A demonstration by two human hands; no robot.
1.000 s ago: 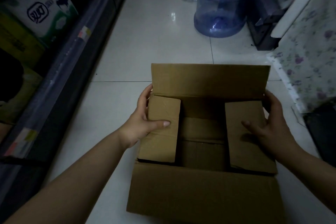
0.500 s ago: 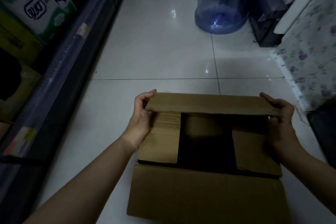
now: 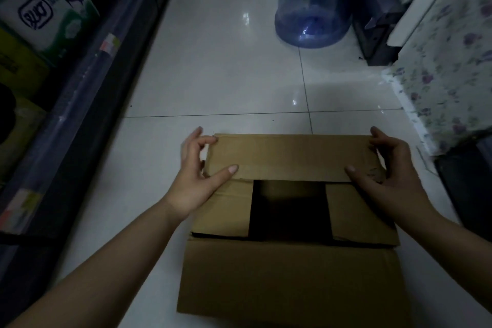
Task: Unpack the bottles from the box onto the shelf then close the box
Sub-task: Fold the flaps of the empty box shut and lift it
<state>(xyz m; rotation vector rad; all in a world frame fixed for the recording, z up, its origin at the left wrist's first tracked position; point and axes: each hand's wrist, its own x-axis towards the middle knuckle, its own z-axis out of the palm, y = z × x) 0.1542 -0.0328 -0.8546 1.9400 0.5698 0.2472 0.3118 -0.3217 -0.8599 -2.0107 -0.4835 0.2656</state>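
Nearest to us, below both wrists, the near flap (image 3: 292,277) of the cardboard box (image 3: 292,221) hangs open toward us over the front wall. Between our two hands lies a dark square gap (image 3: 288,210) where the top is not yet covered; we cannot tell what is inside. The two short side flaps are folded in flat, one under our left palm and one under our right.

Our left hand (image 3: 198,181) rests at the left end of the far flap (image 3: 292,157), its thumb laid on top of the flap and its fingers curled round the flap's left edge, so it grips the cardboard. Our right hand (image 3: 388,176) mirrors it at the right end: thumb pressed on top, fingers curled over the far right corner. The far flap lies folded down over the box, level with our fingertips.

Beyond our hands stretches the white tiled floor (image 3: 226,74). Left of our left arm runs the shelf (image 3: 87,82) with packaged goods on it. Ahead of our right hand stands a large blue water jug (image 3: 311,8), and to its right a flowered cloth (image 3: 447,61) hangs down.
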